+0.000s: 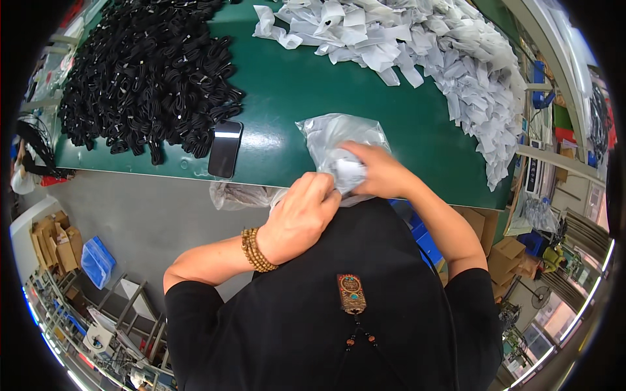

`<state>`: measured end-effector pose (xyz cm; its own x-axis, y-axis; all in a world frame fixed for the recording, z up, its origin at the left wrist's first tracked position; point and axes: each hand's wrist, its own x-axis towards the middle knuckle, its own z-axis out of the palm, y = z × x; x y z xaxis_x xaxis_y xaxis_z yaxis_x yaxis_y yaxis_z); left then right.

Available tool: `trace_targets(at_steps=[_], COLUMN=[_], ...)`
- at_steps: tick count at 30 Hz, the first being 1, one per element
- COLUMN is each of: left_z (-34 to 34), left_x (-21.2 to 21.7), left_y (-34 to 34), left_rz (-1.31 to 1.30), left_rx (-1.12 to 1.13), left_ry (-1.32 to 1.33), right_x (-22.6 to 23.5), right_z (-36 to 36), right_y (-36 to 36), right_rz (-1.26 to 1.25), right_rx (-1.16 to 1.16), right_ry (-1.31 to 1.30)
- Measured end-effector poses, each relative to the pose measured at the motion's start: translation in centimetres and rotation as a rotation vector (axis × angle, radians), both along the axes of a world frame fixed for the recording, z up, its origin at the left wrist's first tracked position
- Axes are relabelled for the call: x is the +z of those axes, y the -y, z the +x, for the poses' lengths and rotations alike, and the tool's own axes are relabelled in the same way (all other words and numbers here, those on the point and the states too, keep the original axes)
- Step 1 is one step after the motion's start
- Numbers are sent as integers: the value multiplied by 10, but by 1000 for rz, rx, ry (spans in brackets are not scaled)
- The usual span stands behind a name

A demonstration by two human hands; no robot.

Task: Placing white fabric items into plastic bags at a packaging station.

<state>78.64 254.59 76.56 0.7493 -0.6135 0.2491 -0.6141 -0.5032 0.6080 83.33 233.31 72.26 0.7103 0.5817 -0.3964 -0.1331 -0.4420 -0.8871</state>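
Counted: two hands, one phone. One black cable heap, upper left; one pale plastic heap, upper right.

From where I stand, the smooth tabletop is deep green, the coiled cables upper left black, the thin plastic pieces upper right whitish, the clear plastic bag mid-frame greyish.

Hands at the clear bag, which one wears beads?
The left hand: brown beads ring its wrist. The right hand, over the clear bag, has a bare wrist.
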Motion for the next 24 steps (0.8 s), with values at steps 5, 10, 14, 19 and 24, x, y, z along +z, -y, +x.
trace_targets(at_steps=[5,10,14,19,24], left_z=[1,4,10,24,44], left_x=[5,-1,1,3,9], left_y=[14,13,5,-2,-7], left_rz=[-10,-63,-68,-68,-23], left_rx=[-55,-32,9,1,-175], left_ry=[-32,-90,-124,-142,-221], right_x=[-156,-105,-46,-45,-53], right_z=[-3,18,18,21,32], right_y=[-38,-45,-31,-28,-21], right_rz=[-431,-365,-374,-494,-439], right_rx=[22,68,63,325,514], right_ry=[870,896,838,423,234])
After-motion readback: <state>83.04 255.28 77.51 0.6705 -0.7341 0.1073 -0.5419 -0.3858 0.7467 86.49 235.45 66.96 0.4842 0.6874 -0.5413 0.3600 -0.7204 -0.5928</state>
